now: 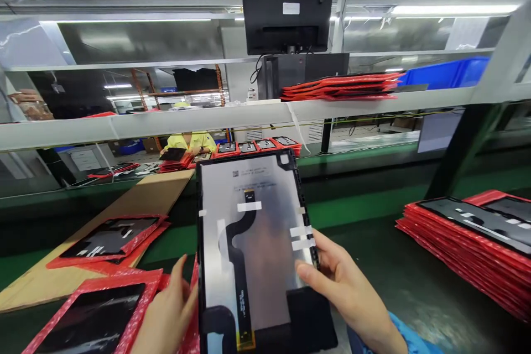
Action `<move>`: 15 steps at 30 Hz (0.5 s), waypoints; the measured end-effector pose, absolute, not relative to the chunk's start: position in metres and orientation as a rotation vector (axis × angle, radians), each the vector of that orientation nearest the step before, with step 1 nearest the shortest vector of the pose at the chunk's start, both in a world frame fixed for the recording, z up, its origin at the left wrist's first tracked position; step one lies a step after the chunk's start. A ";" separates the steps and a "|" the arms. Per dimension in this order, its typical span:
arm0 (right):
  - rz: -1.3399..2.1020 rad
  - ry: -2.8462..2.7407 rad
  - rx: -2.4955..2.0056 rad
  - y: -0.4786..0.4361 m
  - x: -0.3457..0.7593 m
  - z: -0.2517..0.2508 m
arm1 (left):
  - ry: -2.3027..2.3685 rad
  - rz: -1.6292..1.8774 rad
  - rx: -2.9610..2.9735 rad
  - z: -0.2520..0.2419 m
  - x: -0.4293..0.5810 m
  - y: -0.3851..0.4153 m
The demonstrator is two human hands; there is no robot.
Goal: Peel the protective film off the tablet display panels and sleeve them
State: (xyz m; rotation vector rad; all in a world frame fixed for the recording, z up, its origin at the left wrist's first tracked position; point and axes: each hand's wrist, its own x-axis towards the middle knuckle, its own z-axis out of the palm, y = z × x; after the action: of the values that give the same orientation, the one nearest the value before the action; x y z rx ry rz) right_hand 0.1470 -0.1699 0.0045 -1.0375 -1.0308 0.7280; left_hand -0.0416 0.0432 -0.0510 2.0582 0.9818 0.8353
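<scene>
My right hand [344,287] grips a tablet display panel [265,254] by its right edge, thumb on the near face and fingers behind. The panel is tilted up toward me. Its silvery back shows a black flex cable [238,265], white tape strips and a dark frame. Just left of the panel, my left hand [166,310] is closed around a red bubble-wrap bag [191,337], which the panel and hand partly hide. Beside that hand lies another red bubble-wrap bag with a dark screen [91,318] in it.
A tall stack of red bags with panels [464,249] stands at right. More bagged panels [112,238] lie on a wooden board [166,188] at left. Overhead runs a white shelf beam [199,121] with a monitor [290,11] above. Across the bench sits a person in yellow [203,141].
</scene>
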 end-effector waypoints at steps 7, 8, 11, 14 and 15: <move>0.718 -1.113 -1.065 -0.163 0.144 0.001 | 0.681 0.936 1.296 -0.011 -0.035 0.011; 0.718 -1.122 -1.073 -0.161 0.144 -0.001 | 0.610 0.924 1.172 -0.005 -0.031 0.005; 0.742 -1.142 -1.086 -0.153 0.145 -0.007 | 0.509 0.922 1.078 0.008 -0.021 -0.003; 0.658 -1.064 -1.165 -0.146 0.148 -0.014 | 0.455 1.000 1.163 0.008 -0.018 -0.002; 0.566 -1.011 -1.201 -0.144 0.149 -0.016 | 0.440 1.066 1.254 0.005 -0.019 -0.001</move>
State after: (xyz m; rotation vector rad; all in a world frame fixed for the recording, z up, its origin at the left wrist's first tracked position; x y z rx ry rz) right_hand 0.1490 -0.1440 -0.0162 -1.2008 -1.0109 0.5663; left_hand -0.0187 -0.0010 0.0050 1.2537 0.4403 1.0658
